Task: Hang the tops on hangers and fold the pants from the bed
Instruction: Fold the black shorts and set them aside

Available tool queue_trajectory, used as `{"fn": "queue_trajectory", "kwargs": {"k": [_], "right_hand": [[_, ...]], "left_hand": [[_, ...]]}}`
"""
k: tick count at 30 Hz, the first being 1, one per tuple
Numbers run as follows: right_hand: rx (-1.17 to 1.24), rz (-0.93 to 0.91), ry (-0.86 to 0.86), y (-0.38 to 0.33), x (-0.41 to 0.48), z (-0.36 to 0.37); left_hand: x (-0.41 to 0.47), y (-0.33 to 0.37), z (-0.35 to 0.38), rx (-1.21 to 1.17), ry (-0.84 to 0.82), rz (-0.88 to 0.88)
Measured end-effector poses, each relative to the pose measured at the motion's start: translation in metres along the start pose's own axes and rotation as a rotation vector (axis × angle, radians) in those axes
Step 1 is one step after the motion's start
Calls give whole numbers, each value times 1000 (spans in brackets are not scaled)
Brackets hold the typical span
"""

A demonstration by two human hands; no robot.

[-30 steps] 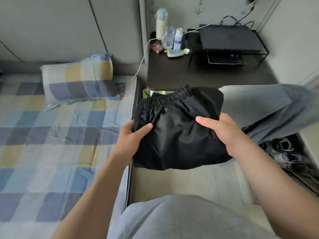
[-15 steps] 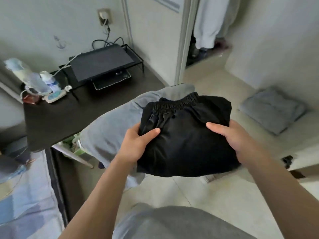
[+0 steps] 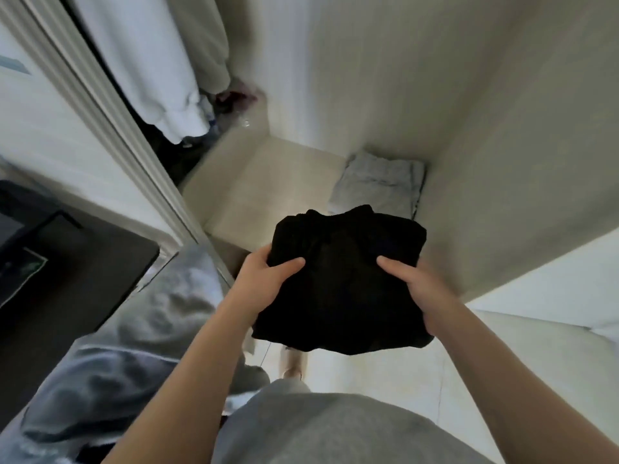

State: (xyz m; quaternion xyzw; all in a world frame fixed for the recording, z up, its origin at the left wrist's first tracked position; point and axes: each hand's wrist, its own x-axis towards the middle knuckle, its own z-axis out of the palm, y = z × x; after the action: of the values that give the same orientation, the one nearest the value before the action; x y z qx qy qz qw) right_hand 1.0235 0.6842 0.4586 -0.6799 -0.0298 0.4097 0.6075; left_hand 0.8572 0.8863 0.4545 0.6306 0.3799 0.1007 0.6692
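**Black pants [image 3: 338,283]: folded, in hand, not yet set down**

Grip: both of your hands are clamped on the bundle. Your left hand [image 3: 268,279] has the left edge and your right hand [image 3: 418,289] the right edge. Thumbs are on top; the fingers underneath are hidden. The bundle is in the air, touching nothing but your hands as far as I can see.

Progress (my read):
- This pair looks folded and only needs placing.
- A folded pale grey piece [image 3: 382,185] lies on the floor [image 3: 268,182] just beyond the grip, tucked against the wall [image 3: 469,212]. It's probably the stack to add to.
- White garments [image 3: 150,68] hang in the closet opening [image 3: 160,152], far ahead and left of the grip. I can't see hangers, so I can't confirm the tops are done.
- The bed is out of view, so I can't tell what's left on it.

Room:
- The floor under and ahead of the grip is pale and smooth.
- A dark desk [image 3: 83,262] sits well left of the grip.
- A grey cloth bundle [image 3: 134,329] is left of and below your left forearm. I can't tell what it rests on.
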Motion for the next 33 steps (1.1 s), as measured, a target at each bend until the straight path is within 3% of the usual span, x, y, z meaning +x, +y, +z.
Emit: {"fn": "queue_trajectory", "kwargs": {"k": [5,11,19,27,33], "right_hand": [[147,-41,124,-12,73,32],[217,-32,264,-32,170,66],[224,-30,361,-51,263,32],[-57,-114,601,-54,350,-30],[-401,-105,812,-47,400,-52]], "left_hand": [[106,25,-3,122,-79,-52],[220,35,-17,229,-86,17],[347,30,24,229,-234,59],[449,5,105,294,-316,136],[479,-13,154,402,-178,109]]}}
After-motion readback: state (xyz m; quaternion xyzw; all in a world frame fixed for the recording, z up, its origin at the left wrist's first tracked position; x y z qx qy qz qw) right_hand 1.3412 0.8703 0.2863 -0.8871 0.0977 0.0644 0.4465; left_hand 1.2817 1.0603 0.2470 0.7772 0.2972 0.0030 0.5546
